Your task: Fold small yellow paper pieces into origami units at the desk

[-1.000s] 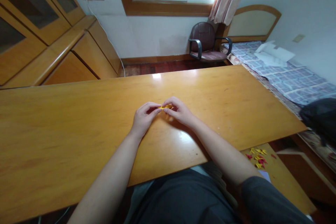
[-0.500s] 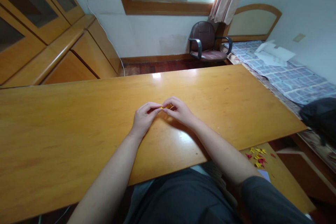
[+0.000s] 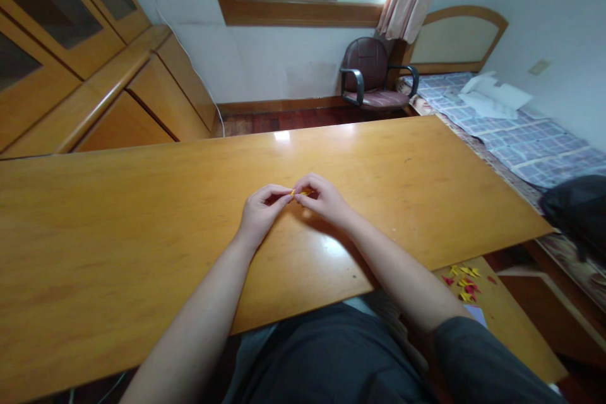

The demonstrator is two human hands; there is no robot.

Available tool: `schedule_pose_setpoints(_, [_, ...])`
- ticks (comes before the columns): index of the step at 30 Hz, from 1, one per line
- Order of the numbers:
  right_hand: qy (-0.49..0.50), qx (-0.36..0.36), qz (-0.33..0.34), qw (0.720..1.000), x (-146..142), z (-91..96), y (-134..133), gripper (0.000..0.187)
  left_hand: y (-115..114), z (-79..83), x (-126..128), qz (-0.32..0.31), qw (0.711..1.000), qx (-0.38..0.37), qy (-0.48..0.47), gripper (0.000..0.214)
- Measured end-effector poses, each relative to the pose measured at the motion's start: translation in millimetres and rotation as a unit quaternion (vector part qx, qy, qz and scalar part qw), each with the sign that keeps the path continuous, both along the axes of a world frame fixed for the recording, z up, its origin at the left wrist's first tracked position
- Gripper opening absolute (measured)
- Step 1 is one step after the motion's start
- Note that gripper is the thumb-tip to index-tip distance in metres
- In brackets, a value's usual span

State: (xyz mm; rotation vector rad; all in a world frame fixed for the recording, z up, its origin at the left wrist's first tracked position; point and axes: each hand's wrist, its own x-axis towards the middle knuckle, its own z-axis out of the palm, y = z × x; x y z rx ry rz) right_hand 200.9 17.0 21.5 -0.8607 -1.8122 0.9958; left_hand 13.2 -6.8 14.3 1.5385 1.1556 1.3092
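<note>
My left hand (image 3: 262,211) and my right hand (image 3: 323,200) meet fingertip to fingertip over the middle of the wooden table (image 3: 142,214). Between them they pinch a small yellow folded paper piece (image 3: 298,192), mostly hidden by the fingers. Both hands are closed on it, with their heels resting on the tabletop.
Several small yellow and red folded paper pieces (image 3: 464,283) lie on a lower wooden surface at my right. A chair (image 3: 374,79) stands under the window, a bed (image 3: 516,132) runs along the right wall, and wooden cabinets (image 3: 80,63) line the left wall.
The fingertips have drawn slightly closer together, so less of the yellow paper shows. The hands have stayed in the same place on the table.
</note>
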Motion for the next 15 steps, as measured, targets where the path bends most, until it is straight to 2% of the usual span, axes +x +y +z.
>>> schedule_pose_setpoints(15, [0.074, -0.155, -0.005, 0.985, -5.3, -7.3, -0.6, 0.021, 1.6, -6.8, 2.8, 0.033, 0.996, -0.076, -0.032, 0.025])
